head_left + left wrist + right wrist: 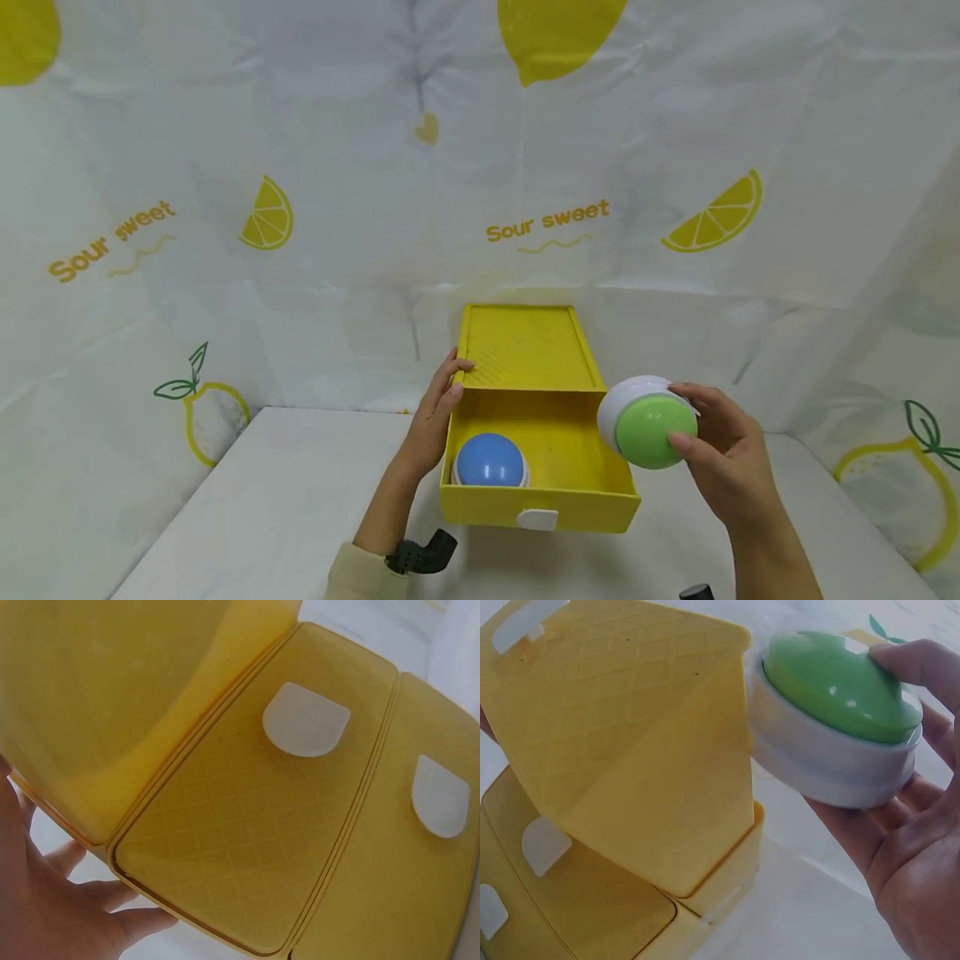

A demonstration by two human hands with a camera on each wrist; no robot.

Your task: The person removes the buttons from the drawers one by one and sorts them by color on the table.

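Note:
A yellow drawer cabinet [528, 346] stands with its top drawer [487, 503] pulled out. In the drawer's left front corner sits a push button with a blue dome [491, 461] and white base. My left hand [431, 421] rests against the cabinet's left side, one finger over the top edge; the left wrist view shows its fingers [112, 894] spread along that side. To the right of the drawer, my right hand [723, 454] holds a second push button, with a green dome [840, 686] and white base [829, 769], its thumb on the dome.
Below the pulled-out drawer, more drawer fronts with white tab handles [306, 720] show in the left wrist view. A white sheet with lemon prints [352, 250] hangs behind the white table [300, 483]. A small dark cylindrical object [696, 592] shows at the bottom edge.

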